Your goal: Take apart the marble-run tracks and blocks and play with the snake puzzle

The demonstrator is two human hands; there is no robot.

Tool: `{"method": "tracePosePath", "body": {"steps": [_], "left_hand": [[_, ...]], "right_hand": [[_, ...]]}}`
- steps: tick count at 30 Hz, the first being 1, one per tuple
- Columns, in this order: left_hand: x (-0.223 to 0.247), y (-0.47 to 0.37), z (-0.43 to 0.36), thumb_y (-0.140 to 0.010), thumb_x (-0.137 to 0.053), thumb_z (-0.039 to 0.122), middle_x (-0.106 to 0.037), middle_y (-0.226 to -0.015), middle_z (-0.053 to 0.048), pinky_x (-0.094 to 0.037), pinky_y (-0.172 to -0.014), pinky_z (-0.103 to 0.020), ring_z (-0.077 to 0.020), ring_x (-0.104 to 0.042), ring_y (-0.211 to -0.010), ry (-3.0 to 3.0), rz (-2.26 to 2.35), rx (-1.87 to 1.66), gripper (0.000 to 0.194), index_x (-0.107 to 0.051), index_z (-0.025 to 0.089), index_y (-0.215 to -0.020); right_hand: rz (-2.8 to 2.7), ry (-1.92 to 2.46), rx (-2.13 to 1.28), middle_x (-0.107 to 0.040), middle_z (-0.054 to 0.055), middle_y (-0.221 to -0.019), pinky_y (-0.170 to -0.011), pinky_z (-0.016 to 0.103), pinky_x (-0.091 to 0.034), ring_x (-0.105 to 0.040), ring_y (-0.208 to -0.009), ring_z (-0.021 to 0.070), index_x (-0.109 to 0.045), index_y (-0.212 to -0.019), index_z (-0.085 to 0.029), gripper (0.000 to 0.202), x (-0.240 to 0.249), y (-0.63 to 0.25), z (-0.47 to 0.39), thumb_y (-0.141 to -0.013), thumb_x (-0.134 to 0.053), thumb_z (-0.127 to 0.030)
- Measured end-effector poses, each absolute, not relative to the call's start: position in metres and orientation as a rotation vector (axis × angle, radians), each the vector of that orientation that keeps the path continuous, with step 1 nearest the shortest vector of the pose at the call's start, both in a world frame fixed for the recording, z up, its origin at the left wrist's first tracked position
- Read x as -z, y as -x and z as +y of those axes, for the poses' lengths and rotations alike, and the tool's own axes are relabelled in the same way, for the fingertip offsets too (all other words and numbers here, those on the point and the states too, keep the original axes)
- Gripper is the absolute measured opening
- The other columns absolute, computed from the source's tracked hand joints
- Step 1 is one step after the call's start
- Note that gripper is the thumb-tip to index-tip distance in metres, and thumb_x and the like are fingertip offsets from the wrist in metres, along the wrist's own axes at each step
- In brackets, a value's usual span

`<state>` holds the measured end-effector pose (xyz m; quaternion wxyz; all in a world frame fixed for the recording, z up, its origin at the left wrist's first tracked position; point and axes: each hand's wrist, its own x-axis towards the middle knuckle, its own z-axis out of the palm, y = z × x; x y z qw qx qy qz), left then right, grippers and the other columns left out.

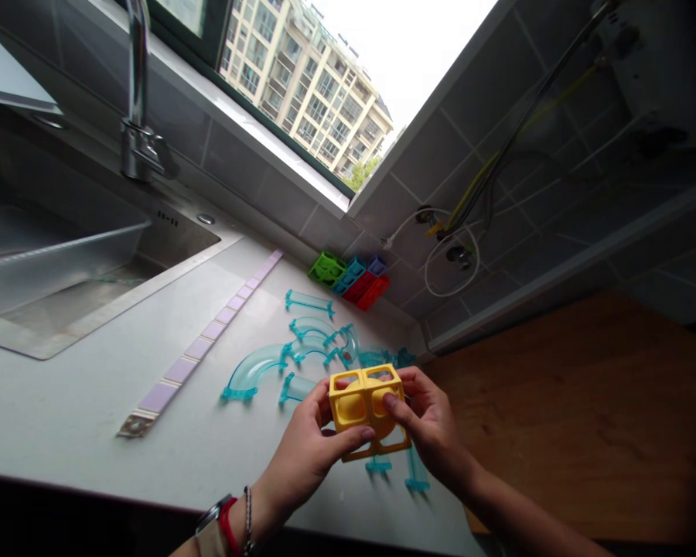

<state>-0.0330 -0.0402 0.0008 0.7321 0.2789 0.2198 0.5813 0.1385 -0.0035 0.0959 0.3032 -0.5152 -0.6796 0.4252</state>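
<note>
Both hands hold a yellow open-framed toy block (360, 404) above the counter. My left hand (314, 435) grips its left side, with the thumb across the lower front. On the other side my right hand (426, 414) is closed on it, its thumb pressed against the front opening. Translucent teal track pieces lie around and beneath the block, among them a curved piece (256, 370) at left and a straight piece (309, 302) farther back. Several other curved pieces (313, 329) sit close together behind my hands. Part of the teal pieces is hidden by the hands and block.
Green blocks (327, 268) and red blocks (366, 291) stand near the tiled wall with blue and purple ones. A lilac strip (200, 348) runs along the white counter (209, 433). The sink (81, 333) with its faucet (136, 147) is at left; a wooden board (580, 418) is at right.
</note>
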Motion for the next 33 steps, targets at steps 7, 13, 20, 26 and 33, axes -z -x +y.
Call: {"method": "tracePosePath", "body": {"steps": [7,13,20,26,33], "left_hand": [[0.001,0.034,-0.041,-0.074,-0.093,0.033,-0.074,-0.127,-0.012,-0.062,-0.087,-0.034,-0.0313,-0.070,-0.119,-0.630,0.565,-1.332,0.064,-0.059,0.021,-0.128],[-0.003,0.036,-0.045,-0.076,-0.092,0.029,-0.074,-0.127,-0.015,-0.062,-0.092,-0.039,-0.0312,-0.073,-0.115,-0.579,0.465,-1.338,0.064,-0.053,0.020,-0.125],[-0.012,0.044,-0.051,-0.076,-0.092,0.028,-0.074,-0.126,-0.015,-0.062,-0.093,-0.046,-0.0360,-0.074,-0.114,-0.679,0.378,-1.253,0.066,-0.050,0.022,-0.128],[-0.012,0.046,-0.049,-0.077,-0.091,0.024,-0.076,-0.122,-0.013,-0.064,-0.089,-0.040,-0.0331,-0.076,-0.110,-0.701,0.296,-1.222,0.066,-0.047,0.023,-0.127],[-0.006,0.045,-0.047,-0.078,-0.090,0.021,-0.075,-0.117,-0.008,-0.063,-0.087,-0.030,-0.0259,-0.077,-0.107,-0.770,0.261,-1.220,0.060,-0.052,0.022,-0.125]], "right_hand": [[-1.998,1.380,-0.960,-0.068,0.007,-0.133,-0.098,0.043,-0.056,-0.067,-0.117,0.0296,-0.065,-0.120,-0.032,0.030,-0.097,-0.142,-0.011,-0.095,-0.070,-0.048],[-1.917,1.339,-0.995,-0.070,0.007,-0.127,-0.089,0.046,-0.059,-0.069,-0.110,0.0298,-0.057,-0.126,-0.038,0.037,-0.103,-0.147,-0.014,-0.093,-0.073,-0.045],[-1.873,1.367,-1.020,-0.068,0.008,-0.119,-0.085,0.045,-0.061,-0.070,-0.101,0.0297,-0.062,-0.134,-0.040,0.050,-0.122,-0.152,-0.020,-0.088,-0.080,-0.041],[-1.817,1.419,-1.082,-0.071,0.006,-0.118,-0.090,0.041,-0.060,-0.069,-0.104,0.0275,-0.067,-0.137,-0.035,0.045,-0.122,-0.154,-0.026,-0.093,-0.070,-0.048],[-1.601,1.457,-1.089,-0.071,0.006,-0.112,-0.067,0.031,-0.057,-0.065,-0.090,0.0233,-0.071,-0.120,-0.031,0.033,-0.120,-0.169,-0.026,-0.094,-0.067,-0.051]]}}
